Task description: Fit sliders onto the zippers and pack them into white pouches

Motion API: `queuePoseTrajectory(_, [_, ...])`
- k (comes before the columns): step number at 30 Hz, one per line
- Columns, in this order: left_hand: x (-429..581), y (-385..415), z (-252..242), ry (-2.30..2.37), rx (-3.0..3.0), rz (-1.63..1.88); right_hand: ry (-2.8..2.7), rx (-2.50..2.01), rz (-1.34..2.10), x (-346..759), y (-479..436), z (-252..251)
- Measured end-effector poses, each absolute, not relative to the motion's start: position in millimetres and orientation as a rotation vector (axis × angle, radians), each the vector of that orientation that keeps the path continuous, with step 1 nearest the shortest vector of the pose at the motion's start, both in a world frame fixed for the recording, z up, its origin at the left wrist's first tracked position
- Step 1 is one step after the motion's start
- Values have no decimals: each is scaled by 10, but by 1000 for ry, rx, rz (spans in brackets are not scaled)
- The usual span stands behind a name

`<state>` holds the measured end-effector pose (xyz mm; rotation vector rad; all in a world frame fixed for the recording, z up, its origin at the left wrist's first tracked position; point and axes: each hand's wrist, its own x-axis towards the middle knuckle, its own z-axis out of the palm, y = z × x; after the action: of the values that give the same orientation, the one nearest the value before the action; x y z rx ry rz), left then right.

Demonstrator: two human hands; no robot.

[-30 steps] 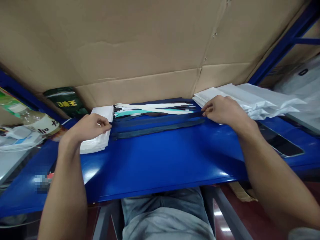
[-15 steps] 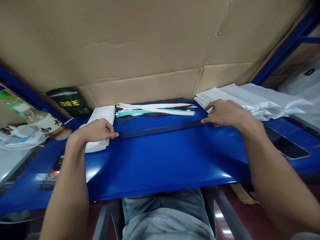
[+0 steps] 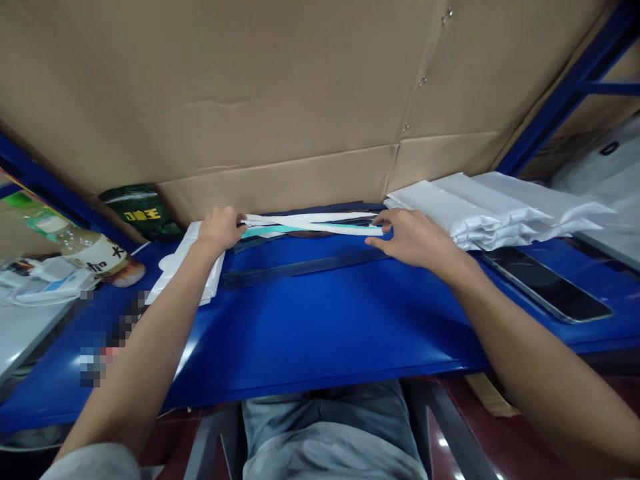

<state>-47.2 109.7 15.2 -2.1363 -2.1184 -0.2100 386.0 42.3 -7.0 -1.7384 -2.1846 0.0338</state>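
Observation:
A pile of long narrow strips, white, teal and dark, lies along the foot of the cardboard; a white strip (image 3: 320,218) is on top. My left hand (image 3: 220,230) is at the pile's left end, fingers curled and closed on the white strip's end. At the right end is my right hand (image 3: 413,237), its thumb and fingers apart around the strip ends, gripping none of them visibly. Nearer to me, a single dark strip (image 3: 305,268) lies stretched out flat on the blue table (image 3: 320,333), touched by neither hand.
White packets (image 3: 480,207) are stacked at the back right, with a phone (image 3: 550,283) in front. Folded white sheets (image 3: 213,283) lie under my left forearm. A drink bottle (image 3: 107,257) and a dark green bag (image 3: 143,213) stand at the left. Cardboard (image 3: 280,100) walls the back.
Both hands have let go of the dark strip, leaving it on the table. They have moved back to the pile, the right hand also shifting left.

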Motion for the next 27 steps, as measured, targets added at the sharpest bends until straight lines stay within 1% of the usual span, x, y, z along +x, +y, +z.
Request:
queuePoseTrajectory(2, [-415, 1232, 102, -2081, -2073, -33, -2213, -1729, 32, 3829, 416, -86])
queuePoseTrajectory(4, [-384, 1293, 73, -2057, -2057, 59, -2244, -1721, 28, 3799, 412, -105])
queuePoseTrajectory(7, [-362, 1284, 62, -2047, -2040, 97, -2280, -1712, 37, 3753, 403, -127])
queuePoseTrajectory(10, [-358, 1208, 93, -2047, -1995, 46, -2289, -1716, 57, 3718, 396, -132])
queuePoseTrajectory(13, [-358, 1059, 173, -2025, -1991, -94, -2282, -1687, 63, 3685, 390, -128])
queuePoseTrajectory(15, [-329, 894, 240, -1986, -2056, -249, -2283, -1611, 64, 3638, 376, -134])
queuePoseTrajectory(18, [-191, 564, 308, -1972, -2304, -563, -2357, -1324, 99, 3493, 310, -181])
queuePoseTrajectory(20, [-33, 346, 301, -1990, -2531, -700, -2412, -1098, 181, 3349, 234, -237])
queuePoseTrajectory(22, [156, 176, 243, -1982, -2733, -815, -2408, -963, 301, 3196, 148, -295])
queuePoseTrajectory(27, [590, -37, 22, -1915, -3018, -1209, -2301, -900, 574, 2991, 19, -354])
